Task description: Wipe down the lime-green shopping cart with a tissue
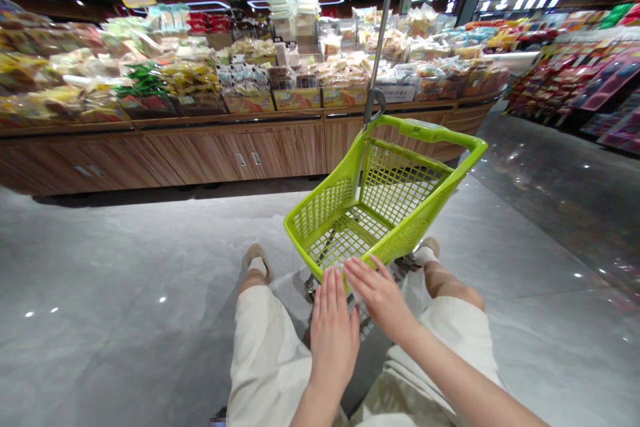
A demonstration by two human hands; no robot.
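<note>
The left hand (334,323) and right hand (379,293) are lying straight-fingered, close together, at the near edge of the green cart (443,192) standing between the feet (257,259), perhaps steadying it, contact being unclear, firmer grip seemingly calling for curled fingers.

The cart (417,223) is lime green, its walls patterned with a lattice of holes. Near, the shorts (265,353) are cream, the socks (257,264) white. The floor (125,267) is pale grey, darker at right. The far cabinet (290,147) is brown with streaked wood grain. The far-right goods (553,73) seem red and pink, though blurred.
</note>
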